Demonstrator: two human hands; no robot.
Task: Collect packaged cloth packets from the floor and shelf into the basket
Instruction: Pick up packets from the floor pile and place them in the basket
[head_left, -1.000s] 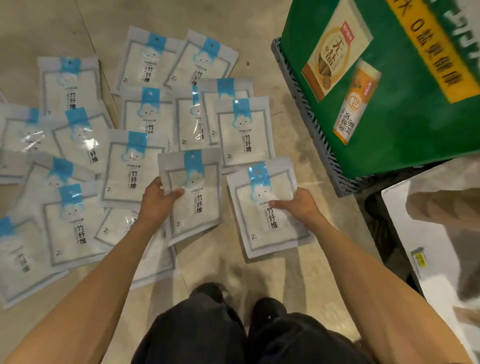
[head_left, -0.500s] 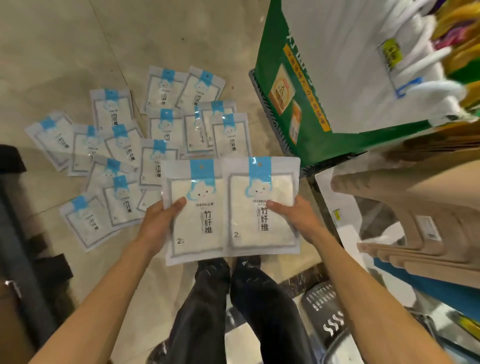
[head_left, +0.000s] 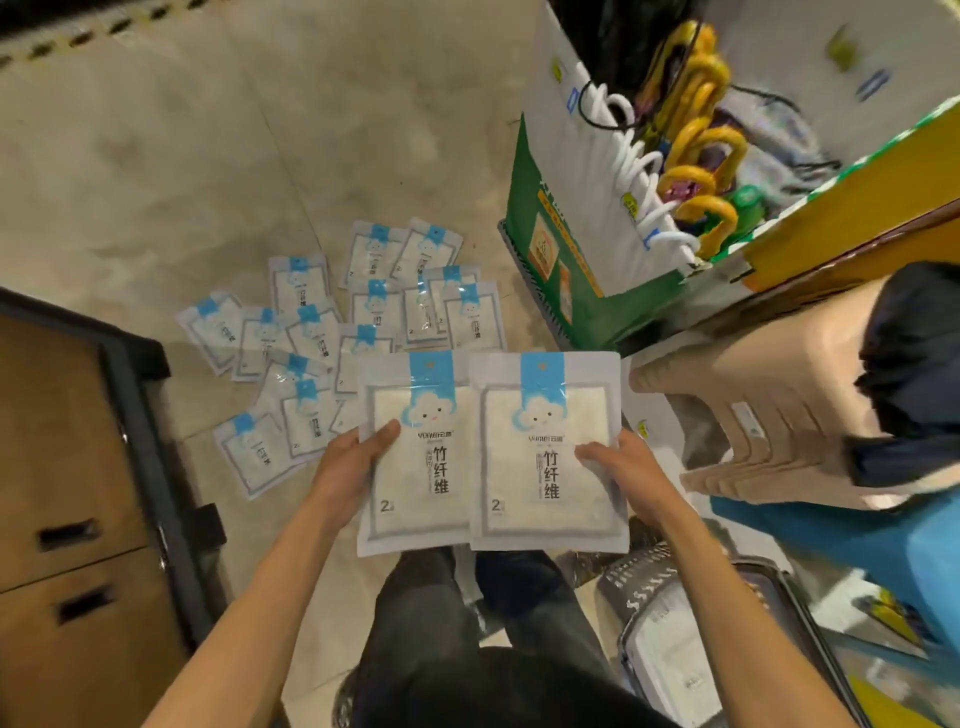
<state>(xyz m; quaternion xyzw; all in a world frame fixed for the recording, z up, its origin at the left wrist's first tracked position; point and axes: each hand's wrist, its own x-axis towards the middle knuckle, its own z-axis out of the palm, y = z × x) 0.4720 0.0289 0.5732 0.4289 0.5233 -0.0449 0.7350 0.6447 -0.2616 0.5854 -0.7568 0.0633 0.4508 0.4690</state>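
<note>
While left hand (head_left: 347, 468) grips left packet (head_left: 415, 519), right packet's (head_left: 545, 519) edge overlaps it.

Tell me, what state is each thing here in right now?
Left hand: grips the left packet by its edge.
Right hand: grips the right packet by its edge.
Left packet: sealed, held up, face showing.
Right packet: sealed, held up beside it.
Floor packets: lying flat, overlapping.
Basket: low at right, contents unclear.

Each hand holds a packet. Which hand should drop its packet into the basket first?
Right, likely. The right hand grips the right packet nearer the basket at lower right; the left hand and left packet are farther from it.
</note>
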